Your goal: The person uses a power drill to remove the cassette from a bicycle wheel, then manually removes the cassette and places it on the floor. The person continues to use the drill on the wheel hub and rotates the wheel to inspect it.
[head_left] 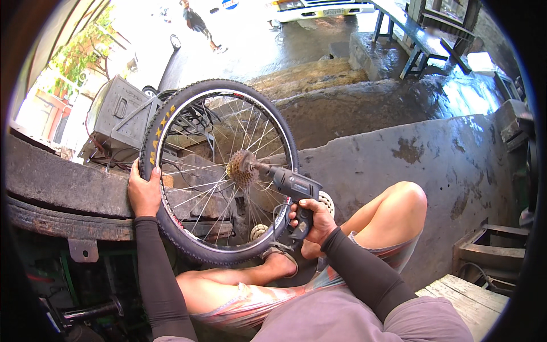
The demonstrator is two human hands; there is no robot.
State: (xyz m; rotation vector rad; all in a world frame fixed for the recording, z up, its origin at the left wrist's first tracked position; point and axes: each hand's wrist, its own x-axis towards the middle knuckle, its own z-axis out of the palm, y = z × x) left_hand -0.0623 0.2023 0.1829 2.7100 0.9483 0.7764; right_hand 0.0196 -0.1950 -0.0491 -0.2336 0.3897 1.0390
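Note:
A bicycle wheel (289, 132) with a knobbly black tyre stands upright before me. My left hand (146, 189) grips the tyre at its left side, thumb on the near face and fingers wrapped behind. In my right hand (320, 219) is a dark power drill (295, 183), held by its pistol grip. A brush-like attachment (252, 165) on the drill's front reaches the rusty-brown cassette (238, 170) at the wheel's hub. Whether it spins cannot be told. Thin spokes (199, 191) run from hub to rim.
A worn wooden beam (68, 185) lies at left, with a grey metal box (121, 111) behind it. Pale discs (326, 204) sit near my feet. A blue bench (411, 35) stands far right. A person (196, 24) and a white vehicle (319, 10) are beyond the steps.

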